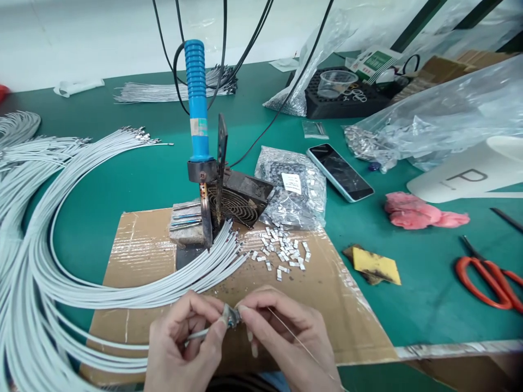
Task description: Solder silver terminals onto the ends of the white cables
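Note:
My left hand [183, 337] is closed around the end of a white cable [198, 335], thumb and forefinger pinching near a small metal connector [232, 317] at its tip. From the other side, my right hand [286, 332] has its thumb and forefinger pressed together at the connector. A thin pale wire [300, 342] runs out from under the right fingers and down across that hand. Fingertips partly cover the connector. Just beyond the hands lies a bundle of white cables [163, 291], and several small metal pieces [281, 247] are scattered on the cardboard [327, 305].
A blue-handled soldering iron [196, 98] stands upright in a holder beside a dark fan [237, 204]. Behind the metal pieces are a plastic bag [292, 185] and a phone [341, 173]. To the right lie a yellow sponge [376, 265], pink cloth [420, 210] and orange-handled scissors [486, 280].

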A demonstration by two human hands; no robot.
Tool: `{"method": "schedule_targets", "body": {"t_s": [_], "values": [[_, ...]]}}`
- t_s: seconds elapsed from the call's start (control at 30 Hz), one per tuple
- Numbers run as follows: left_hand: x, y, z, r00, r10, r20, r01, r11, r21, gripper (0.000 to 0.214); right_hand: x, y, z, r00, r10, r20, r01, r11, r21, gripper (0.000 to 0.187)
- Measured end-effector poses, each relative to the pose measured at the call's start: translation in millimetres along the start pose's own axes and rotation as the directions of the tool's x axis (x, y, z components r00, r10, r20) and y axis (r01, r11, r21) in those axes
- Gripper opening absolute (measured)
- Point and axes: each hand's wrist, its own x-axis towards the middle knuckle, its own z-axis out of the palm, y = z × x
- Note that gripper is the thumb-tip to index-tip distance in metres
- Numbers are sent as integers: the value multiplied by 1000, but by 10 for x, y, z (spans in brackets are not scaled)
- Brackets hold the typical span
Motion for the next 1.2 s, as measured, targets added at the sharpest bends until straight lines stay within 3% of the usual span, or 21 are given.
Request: {"method": "schedule_targets", "body": {"t_s": [0.4,0.63,1.1,1.2], "values": [[24,-35,45,996,77,-38,-76,997,11,15,9,38,1,998,-33,52,35,999,-39,16],[18,5,41,999,32,-17,-32,998,45,16,12,51,-8,998,-21,56,25,998,-64,18],[22,-33,70,996,83,-18,-82,996,45,14,39,79,-30,998,-47,46,52,993,-110,23],[34,-32,77,997,75,-23,-74,996,54,14,26,94,-25,992,-120,30,123,975,-184,20]]}}
